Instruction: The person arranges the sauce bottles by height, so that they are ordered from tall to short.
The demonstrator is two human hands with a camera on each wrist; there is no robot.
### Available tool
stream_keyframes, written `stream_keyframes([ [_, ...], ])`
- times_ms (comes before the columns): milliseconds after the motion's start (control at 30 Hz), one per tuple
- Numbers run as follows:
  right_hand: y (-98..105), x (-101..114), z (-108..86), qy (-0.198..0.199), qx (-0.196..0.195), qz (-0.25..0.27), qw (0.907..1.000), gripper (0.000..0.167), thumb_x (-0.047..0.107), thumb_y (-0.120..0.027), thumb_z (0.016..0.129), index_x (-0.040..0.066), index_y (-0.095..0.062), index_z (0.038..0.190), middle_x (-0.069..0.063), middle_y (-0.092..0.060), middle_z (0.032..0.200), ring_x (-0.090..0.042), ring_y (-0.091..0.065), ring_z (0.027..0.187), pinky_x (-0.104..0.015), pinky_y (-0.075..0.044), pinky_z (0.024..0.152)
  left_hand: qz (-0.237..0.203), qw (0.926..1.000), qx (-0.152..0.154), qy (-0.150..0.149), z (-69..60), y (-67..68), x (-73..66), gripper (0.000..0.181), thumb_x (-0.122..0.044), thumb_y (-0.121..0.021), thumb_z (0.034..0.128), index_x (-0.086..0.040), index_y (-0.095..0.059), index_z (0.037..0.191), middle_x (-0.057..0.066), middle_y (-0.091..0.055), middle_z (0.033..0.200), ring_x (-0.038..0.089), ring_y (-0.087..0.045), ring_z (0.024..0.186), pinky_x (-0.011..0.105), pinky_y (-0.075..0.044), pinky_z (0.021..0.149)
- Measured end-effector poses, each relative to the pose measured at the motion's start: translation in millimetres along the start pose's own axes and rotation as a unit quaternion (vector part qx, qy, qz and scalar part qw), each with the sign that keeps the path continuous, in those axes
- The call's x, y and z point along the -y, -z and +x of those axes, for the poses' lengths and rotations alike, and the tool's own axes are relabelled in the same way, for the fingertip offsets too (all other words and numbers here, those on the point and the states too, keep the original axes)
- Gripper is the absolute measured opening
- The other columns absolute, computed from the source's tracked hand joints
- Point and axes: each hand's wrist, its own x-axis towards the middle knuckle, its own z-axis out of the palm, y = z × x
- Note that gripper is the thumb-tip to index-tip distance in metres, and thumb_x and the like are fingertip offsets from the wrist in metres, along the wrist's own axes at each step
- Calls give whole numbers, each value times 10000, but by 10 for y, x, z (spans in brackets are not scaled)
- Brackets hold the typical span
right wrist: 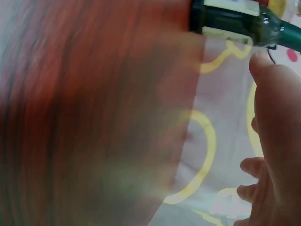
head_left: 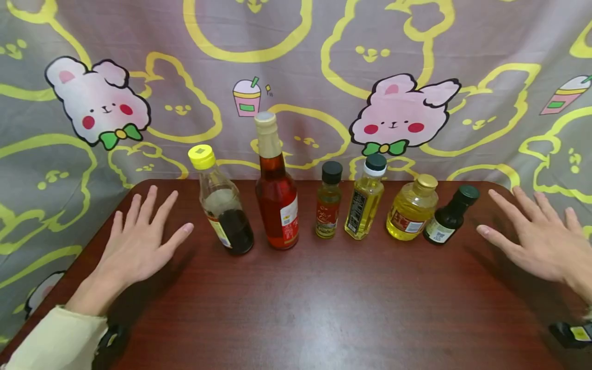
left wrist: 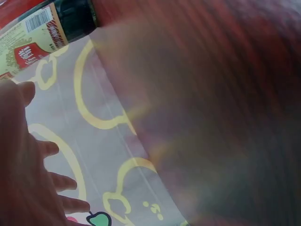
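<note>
Flanking six bottles (head_left: pixel 327 210), left grip (head_left: pixel 133 251), right grip (head_left: pixel 540 244)

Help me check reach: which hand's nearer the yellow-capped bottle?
Left. The left hand is just left of the yellow-capped bottle, the right hand right of all other bottles.

By the worktop's (head_left: pixel 300 313) left edge, a cream sleeve (head_left: pixel 55 339) shows beside a black left-wrist device (head_left: pixel 110 339); rightward, a black right-wrist device (head_left: pixel 561 334) bears a yellow patch (head_left: pixel 580 333).
</note>
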Motion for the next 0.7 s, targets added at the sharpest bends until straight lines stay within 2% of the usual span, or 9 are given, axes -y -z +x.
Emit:
stream_keyframes([
  [133,120,154,12,59,-485,524,9974,824,523,-495,1093,172,-92,1720,-320,-40,1744,-602,-57,1587,-836,-73,1182,-381,9987,-328,-58,0,73,-80,888,-662,-486,1033,-174,-185,1712,264,-57,1772,584,-88,1598,821,-125,1200],
  [267,306,406,-13,-30,-987,1215,9877,796,428,-585,1076,151,-190,1709,-331,-240,1702,-639,-306,1477,-808,-258,1096,-923,9932,-705,-101,-9,157,-196,809,-586,-532,1047,-182,-264,1695,238,-174,1765,561,-236,1569,817,-232,1156],
  [300,352,479,-30,-75,-1139,1398,9836,789,412,-618,1061,183,-225,1706,-313,-317,1681,-592,-374,1461,-712,-304,1173,-1071,9911,-782,-104,-13,176,-228,785,-565,-537,1054,-186,-279,1691,227,-203,1762,550,-264,1562,812,-250,1149],
  [333,397,561,-46,-93,-1315,1560,9789,773,390,-646,1048,195,-271,1696,-307,-396,1642,-420,-466,1488,-561,-352,1220,-1234,9886,-859,-118,-18,192,-256,760,-542,-541,1061,-188,-293,1687,223,-235,1754,539,-289,1555,803,-264,1147],
  [400,482,750,-84,-98,-1751,1881,9664,727,345,-699,1019,230,-376,1661,27,-536,1625,-32,-587,1378,-229,-396,1138,-1586,9821,-1009,-129,-30,216,-323,714,-499,-554,1071,-200,-322,1677,202,-307,1734,503,-329,1549,771,-285,1163],
  [500,577,1036,-123,27,-2332,2460,9408,654,254,-770,972,254,-525,1579,433,-581,1322,368,-465,995,80,-241,882,-2150,9685,-1241,-195,-53,234,-424,643,-433,-570,1083,-221,-369,1656,194,-441,1653,453,-426,1497,710,-349,1149],
  [533,607,1133,-128,108,-2454,2609,9336,637,222,-782,963,237,-554,1557,505,-533,1234,410,-406,939,93,-259,854,-2328,9633,-1317,-215,-60,236,-459,621,-416,-573,1086,-228,-385,1646,182,-478,1627,435,-469,1469,670,-382,1140],
  [567,627,1219,-128,226,-2590,2752,9256,626,189,-794,952,234,-578,1537,549,-477,1157,380,-458,963,92,-297,846,-2490,9583,-1384,-231,-66,239,-497,602,-402,-577,1087,-232,-401,1637,166,-509,1604,416,-508,1443,566,-432,1150],
  [700,682,1528,-109,760,-2932,3138,8998,625,70,-834,895,204,-642,1475,416,-587,1203,259,-577,993,44,-406,843,-3096,9373,-1568,-333,-79,243,-625,536,-325,-588,1093,-226,-448,1601,113,-570,1567,329,-608,1369,144,-470,1046],
])
